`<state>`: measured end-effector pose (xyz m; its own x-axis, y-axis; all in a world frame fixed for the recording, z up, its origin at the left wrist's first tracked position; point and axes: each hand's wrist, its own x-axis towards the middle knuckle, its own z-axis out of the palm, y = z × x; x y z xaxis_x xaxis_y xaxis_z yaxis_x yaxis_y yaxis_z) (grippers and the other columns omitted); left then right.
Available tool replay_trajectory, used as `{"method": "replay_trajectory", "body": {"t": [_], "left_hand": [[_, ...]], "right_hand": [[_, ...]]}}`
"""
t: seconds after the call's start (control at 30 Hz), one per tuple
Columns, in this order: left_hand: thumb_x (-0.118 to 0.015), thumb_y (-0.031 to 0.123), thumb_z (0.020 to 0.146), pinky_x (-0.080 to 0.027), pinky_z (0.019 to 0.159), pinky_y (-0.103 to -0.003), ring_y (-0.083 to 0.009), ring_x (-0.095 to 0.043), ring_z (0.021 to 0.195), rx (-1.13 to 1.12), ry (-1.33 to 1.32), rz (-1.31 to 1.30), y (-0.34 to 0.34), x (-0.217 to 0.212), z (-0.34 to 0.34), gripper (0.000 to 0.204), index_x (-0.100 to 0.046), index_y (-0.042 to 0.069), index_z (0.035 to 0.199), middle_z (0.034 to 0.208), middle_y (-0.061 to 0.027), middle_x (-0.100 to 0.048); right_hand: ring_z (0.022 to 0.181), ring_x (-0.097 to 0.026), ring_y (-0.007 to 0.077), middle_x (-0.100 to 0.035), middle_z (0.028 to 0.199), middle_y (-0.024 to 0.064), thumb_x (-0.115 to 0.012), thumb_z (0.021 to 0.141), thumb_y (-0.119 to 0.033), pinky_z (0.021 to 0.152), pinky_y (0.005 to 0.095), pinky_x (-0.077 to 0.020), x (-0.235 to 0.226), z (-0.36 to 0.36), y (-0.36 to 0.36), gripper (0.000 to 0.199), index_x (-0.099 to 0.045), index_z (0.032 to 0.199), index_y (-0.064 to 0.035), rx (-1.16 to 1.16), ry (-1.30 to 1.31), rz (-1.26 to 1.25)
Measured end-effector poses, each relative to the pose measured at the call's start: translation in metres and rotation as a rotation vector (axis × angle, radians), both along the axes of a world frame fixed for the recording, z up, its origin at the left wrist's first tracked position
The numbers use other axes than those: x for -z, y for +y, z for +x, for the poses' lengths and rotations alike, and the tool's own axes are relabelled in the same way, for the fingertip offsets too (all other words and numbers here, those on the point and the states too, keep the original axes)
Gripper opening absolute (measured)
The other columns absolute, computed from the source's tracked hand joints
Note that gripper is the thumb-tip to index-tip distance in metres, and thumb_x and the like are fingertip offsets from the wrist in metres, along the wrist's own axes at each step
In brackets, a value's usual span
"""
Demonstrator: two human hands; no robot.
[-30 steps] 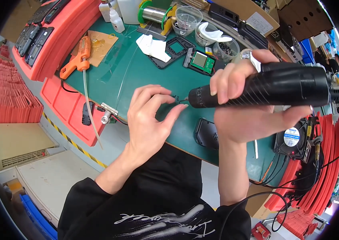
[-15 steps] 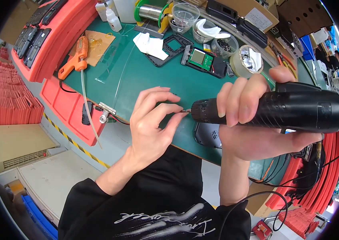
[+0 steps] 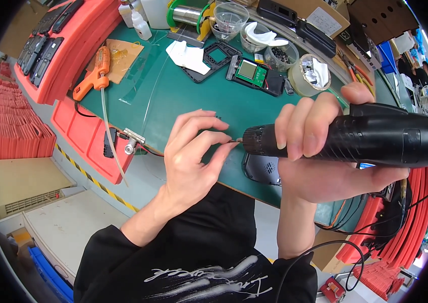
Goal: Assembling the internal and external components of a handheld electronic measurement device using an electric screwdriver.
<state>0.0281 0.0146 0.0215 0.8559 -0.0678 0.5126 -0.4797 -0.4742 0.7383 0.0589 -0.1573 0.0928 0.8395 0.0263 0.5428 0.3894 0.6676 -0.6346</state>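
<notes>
My right hand [image 3: 315, 174] is wrapped round the thick body of a black electric screwdriver [image 3: 388, 136], which lies level and faces left. At its nose, my left hand [image 3: 186, 156] pinches the short metal bit [image 3: 235, 141] between thumb and forefinger, the other fingers curled loosely above. Whether a small screw sits on the bit is too small to tell. Below the nose, a dark casing with a speaker grille [image 3: 260, 167] lies partly hidden on the green mat. Farther back lies an opened handheld device [image 3: 250, 73] with a green circuit board and small screen.
An orange glue gun [image 3: 99, 70] rests at the left. Along the back are a solder wire spool [image 3: 186, 15], a cup of dark screws [image 3: 281, 55], a tape roll [image 3: 301, 76] and pliers [image 3: 359, 76]. Red foam trays [image 3: 70, 48] hold devices; cables [image 3: 370, 232] hang at the right.
Both hands keep their hold on the screwdriver and its bit. The bench things have shifted very slightly left in the view.
</notes>
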Motion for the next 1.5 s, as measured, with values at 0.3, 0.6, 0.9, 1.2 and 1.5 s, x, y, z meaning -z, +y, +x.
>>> {"method": "replay_trajectory", "body": {"t": [0.3, 0.6, 0.9, 1.2, 1.5], "left_hand": [[-0.083, -0.006, 0.066, -0.053, 0.096, -0.044, -0.0344, -0.065, 0.114, 0.088, -0.016, 0.038, -0.001, 0.007, 0.002, 0.027, -0.074, 0.003, 0.09, 0.108, -0.0095, -0.071], [-0.088, 0.019, 0.071, -0.049, 0.106, -0.052, -0.0406, -0.056, 0.129, 0.254, 0.01, 0.274, -0.022, -0.008, -0.025, 0.047, -0.075, 0.009, 0.115, 0.135, -0.0175, -0.062], [-0.088, 0.025, 0.071, -0.046, 0.11, -0.055, -0.0419, -0.053, 0.136, 0.288, 0.026, 0.313, -0.032, 0.01, -0.028, 0.051, -0.076, 0.01, 0.118, 0.14, -0.0216, -0.06], [-0.087, 0.023, 0.07, -0.047, 0.109, -0.052, -0.0417, -0.056, 0.131, 0.286, 0.0, 0.296, -0.032, 0.011, -0.028, 0.047, -0.076, 0.004, 0.111, 0.132, -0.0266, -0.062], [-0.088, 0.023, 0.068, -0.051, 0.105, -0.049, -0.041, -0.057, 0.13, 0.308, 0.005, 0.312, -0.03, 0.008, -0.027, 0.045, -0.075, 0.003, 0.107, 0.13, -0.0258, -0.064]], "right_hand": [[0.055, -0.047, 0.0146, -0.052, 0.071, 0.0024, -0.051, 0.088, -0.084, 0.054, 0.0315, -0.0396, 0.004, -0.005, 0.003, 0.096, -0.045, 0.143, -0.006, -0.017, -0.032, 0.013], [0.055, -0.048, 0.0142, -0.052, 0.069, 0.0038, -0.064, 0.1, -0.032, 0.054, 0.0314, -0.0428, -0.001, -0.016, -0.022, 0.053, -0.037, 0.138, -0.0067, 0.241, -0.005, -0.336], [0.053, -0.048, 0.0152, -0.052, 0.067, 0.0053, -0.066, 0.096, -0.02, 0.053, 0.0315, -0.0441, 0.003, -0.016, -0.017, 0.045, -0.034, 0.125, -0.006, 0.239, 0.054, -0.377], [0.051, -0.048, 0.0163, -0.052, 0.065, 0.0071, -0.069, 0.093, -0.013, 0.052, 0.0324, -0.0451, 0.011, -0.016, -0.018, 0.044, -0.033, 0.117, -0.0061, 0.281, 0.037, -0.521], [0.049, -0.046, 0.0161, -0.051, 0.063, 0.007, -0.066, 0.089, -0.001, 0.052, 0.033, -0.0448, 0.015, -0.016, -0.014, 0.041, -0.034, 0.114, -0.0072, 0.234, -0.027, -0.543]]}}
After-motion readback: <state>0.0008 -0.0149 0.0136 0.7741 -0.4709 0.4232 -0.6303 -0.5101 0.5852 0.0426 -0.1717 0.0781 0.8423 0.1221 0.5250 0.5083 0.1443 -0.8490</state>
